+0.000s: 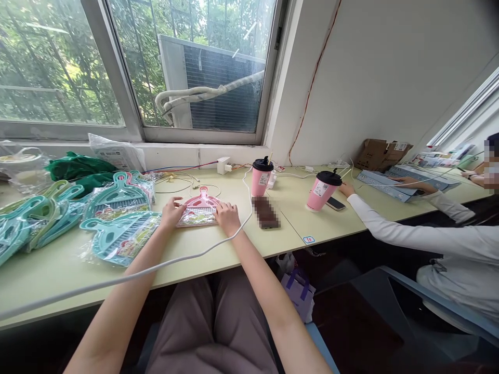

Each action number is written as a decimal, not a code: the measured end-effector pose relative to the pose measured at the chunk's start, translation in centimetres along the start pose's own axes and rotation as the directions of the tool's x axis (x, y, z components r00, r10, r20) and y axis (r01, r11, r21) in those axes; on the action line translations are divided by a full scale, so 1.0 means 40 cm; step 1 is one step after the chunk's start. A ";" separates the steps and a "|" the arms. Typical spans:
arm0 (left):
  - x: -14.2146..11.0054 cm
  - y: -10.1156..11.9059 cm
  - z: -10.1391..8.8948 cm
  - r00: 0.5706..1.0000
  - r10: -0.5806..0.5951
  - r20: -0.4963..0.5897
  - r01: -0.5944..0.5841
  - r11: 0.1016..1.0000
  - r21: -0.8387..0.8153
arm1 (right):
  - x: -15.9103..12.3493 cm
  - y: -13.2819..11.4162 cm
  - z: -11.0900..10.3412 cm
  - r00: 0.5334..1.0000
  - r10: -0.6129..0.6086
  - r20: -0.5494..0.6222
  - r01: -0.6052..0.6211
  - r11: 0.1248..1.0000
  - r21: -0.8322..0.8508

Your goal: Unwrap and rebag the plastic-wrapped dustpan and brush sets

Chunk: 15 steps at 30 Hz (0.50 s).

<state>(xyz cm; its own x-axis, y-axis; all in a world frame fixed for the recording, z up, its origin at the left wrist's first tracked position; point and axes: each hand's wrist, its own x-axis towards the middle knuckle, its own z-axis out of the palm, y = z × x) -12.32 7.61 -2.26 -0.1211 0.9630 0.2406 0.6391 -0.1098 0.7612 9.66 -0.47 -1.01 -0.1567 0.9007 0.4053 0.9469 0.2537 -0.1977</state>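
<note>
A small pink dustpan-and-brush set [199,209] in clear wrapping lies on the desk in front of me, handle pointing toward the window. My left hand [172,211] grips its left edge, and the fingers of my right hand [228,215] close on the right edge. Both thumbs are at the near side, partly hidden. Just left of my left forearm lies a wrapped teal dustpan set [120,236]. Behind that one sits another teal set with a pink one [123,179] partly under or behind it.
More wrapped green and blue dustpans [50,213] are piled at the far left, by a green plastic bag [80,167]. A white cable [187,264] crosses over my forearms. Pink cups [260,181] and a blurred dark object [266,212] stand right. A co-worker's arm [393,234] rests farther right.
</note>
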 end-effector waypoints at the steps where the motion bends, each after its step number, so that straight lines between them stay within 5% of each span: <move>1: 0.000 0.000 -0.003 1.000 -0.003 -0.009 0.003 1.000 0.008 | -0.001 -0.001 -0.002 1.000 0.007 0.003 -0.007 0.999 -0.034; 8: 0.003 -0.006 -0.007 0.998 -0.010 -0.057 0.011 1.000 0.013 | 0.001 0.002 0.001 0.999 0.031 0.015 -0.031 0.999 -0.030; 15: 0.010 -0.019 0.001 0.996 0.005 -0.091 -0.005 1.000 0.001 | -0.001 0.006 0.003 0.994 -0.106 -0.001 0.105 0.989 -0.108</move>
<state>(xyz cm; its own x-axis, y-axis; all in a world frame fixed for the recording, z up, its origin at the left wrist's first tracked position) -12.83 8.10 -2.74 -0.1864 0.9360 0.2985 0.6406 -0.1146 0.7593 9.86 -0.42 -1.17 -0.2556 0.8685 0.4247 0.9500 0.3070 -0.0562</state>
